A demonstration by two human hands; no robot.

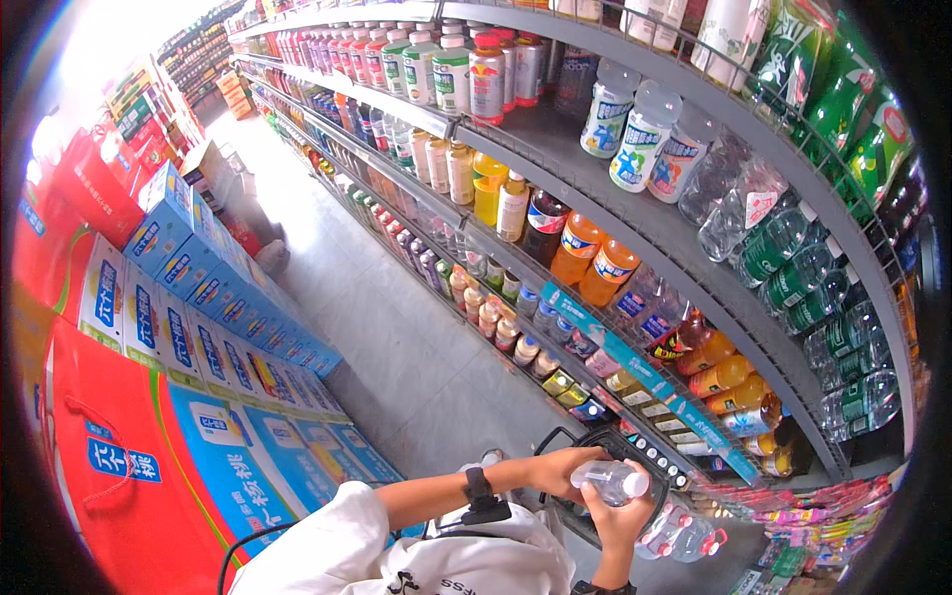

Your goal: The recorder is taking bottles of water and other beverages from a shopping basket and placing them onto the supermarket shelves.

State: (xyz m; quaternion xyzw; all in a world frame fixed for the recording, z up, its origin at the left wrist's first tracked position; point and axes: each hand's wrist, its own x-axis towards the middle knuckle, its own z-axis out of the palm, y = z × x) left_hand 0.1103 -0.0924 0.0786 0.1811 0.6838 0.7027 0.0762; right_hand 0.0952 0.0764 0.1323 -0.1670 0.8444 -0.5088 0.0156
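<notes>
A clear plastic bottle (601, 480) with a white cap is held between both hands, low in the head view. My left hand (567, 470) wraps the bottle's base end from the left. Around the cap end, my right hand (619, 519) has its fingers closed near the white cap. The bottle lies tilted, its cap towards the right. Beneath the hands is a black plastic shopping basket (580, 526), partly hidden by them. What the basket holds cannot be made out.
A long drink shelf (550, 134) with wire-edged tiers of bottles curves along the right. Large clear bottles (688, 537) stand on the floor beside the basket. Stacked blue drink cartons (223, 260) and a red gift box (104, 416) line the left. A grey tiled aisle (401, 335) runs between.
</notes>
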